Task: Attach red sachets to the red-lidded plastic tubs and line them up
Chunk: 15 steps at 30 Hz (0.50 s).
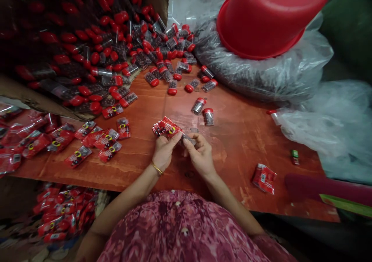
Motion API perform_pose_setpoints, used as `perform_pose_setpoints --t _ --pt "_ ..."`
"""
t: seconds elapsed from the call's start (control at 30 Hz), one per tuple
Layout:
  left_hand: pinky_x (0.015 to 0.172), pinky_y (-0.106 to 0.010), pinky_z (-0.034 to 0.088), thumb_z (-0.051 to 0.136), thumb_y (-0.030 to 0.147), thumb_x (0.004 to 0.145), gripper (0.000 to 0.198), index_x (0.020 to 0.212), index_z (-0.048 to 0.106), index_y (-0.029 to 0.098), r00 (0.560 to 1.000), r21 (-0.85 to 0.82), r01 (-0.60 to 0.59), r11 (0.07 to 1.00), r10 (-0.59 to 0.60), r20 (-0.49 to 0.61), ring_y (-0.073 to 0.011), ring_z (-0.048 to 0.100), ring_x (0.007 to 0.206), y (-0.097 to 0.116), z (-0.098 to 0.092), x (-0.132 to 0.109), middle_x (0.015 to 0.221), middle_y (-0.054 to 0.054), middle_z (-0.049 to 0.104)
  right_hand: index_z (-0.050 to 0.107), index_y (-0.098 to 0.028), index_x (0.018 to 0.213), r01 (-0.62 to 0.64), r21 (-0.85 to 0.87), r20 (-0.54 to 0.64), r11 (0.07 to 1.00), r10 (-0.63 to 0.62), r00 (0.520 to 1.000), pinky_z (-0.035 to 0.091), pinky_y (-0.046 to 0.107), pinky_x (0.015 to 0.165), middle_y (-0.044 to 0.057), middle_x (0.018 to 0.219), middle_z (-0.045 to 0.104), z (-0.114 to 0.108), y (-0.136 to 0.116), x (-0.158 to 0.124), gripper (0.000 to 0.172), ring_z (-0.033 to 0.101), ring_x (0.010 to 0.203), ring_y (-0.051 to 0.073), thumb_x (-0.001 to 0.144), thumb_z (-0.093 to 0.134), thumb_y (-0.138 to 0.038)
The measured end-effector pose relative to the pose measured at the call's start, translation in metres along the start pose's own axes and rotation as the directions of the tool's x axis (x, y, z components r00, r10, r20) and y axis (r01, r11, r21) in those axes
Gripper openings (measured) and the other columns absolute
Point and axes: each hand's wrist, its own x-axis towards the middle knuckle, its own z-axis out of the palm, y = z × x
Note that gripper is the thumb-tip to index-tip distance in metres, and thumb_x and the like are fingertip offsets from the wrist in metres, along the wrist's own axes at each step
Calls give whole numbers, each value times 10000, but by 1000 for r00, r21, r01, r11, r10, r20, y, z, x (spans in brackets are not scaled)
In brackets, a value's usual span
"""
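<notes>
My left hand, with a gold bangle at the wrist, is closed on a few red printed plastic sleeves. Thumb and fingers of my right hand pinch a small clear bottle with dark contents, partly hidden by the fingers. The bottle's end meets the edge of a sleeve; how far it goes in I cannot tell. Just beyond the hands, two red-capped bottles of dark beads lie on the orange-brown table: one bottle tilted, another bottle beside it.
A big heap of red-capped bottles spills from a cardboard box at the back left. Red sleeved bottles lie at left, more in a pile below. An upturned red tub rests on a plastic sack. A flat red packet lies right.
</notes>
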Motion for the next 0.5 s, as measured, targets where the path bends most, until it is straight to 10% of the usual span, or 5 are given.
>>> perform_pose_setpoints --t 0.5 --pt "526 -213 408 761 306 551 233 668 648 141 1000 -24 3 1000 -2 24 -95 530 564 7 -7 7 619 14 620 521 -205 826 -7 59 106 998 1 994 439 199 422 -74 570 543 10 -4 11 287 488 407 60 704 670 -418"
